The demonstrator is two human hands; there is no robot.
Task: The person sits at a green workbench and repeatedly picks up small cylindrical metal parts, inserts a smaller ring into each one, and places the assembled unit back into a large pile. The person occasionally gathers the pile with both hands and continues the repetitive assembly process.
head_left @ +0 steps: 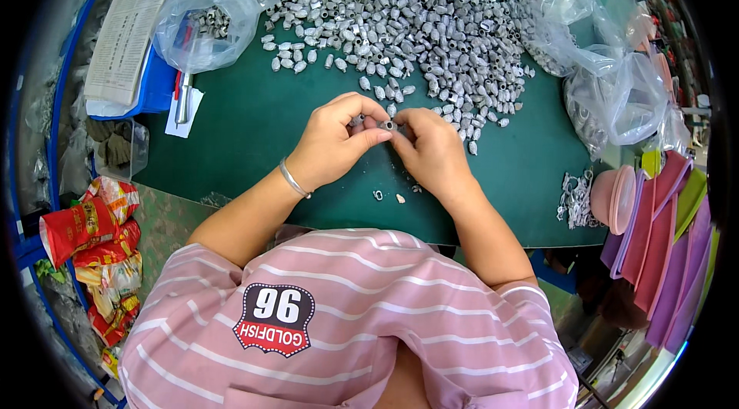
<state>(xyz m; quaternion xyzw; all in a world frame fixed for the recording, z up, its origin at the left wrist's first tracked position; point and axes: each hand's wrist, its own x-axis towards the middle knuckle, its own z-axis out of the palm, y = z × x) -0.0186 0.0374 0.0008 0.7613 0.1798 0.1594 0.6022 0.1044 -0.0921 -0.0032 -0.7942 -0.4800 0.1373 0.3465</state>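
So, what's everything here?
Table: one, green, centre
Parts: countless, grey, far side
Held parts: at least one, grey, centre
Bags: several, clear, beside parts
Papers: stack, white, upper left
Bin: one, blue, under papers
Clips: many, silver, table's right
Cloths: several, multicoloured, right
Tubs: some, pink, right
Packets: several, red-yellow, left
Shelves: several, blue, left
Shirt: one, pink-white, bottom
Bracelet: one, silver, left wrist
Left hand: one, bare, centre
Right hand: one, bare, centre

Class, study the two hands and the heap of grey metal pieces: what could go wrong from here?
The small grey piece held between the left hand and right hand might slip and get lost among similar loose ones nearby. The heap is uncontained, so a knock could scatter it across the green tabletop.
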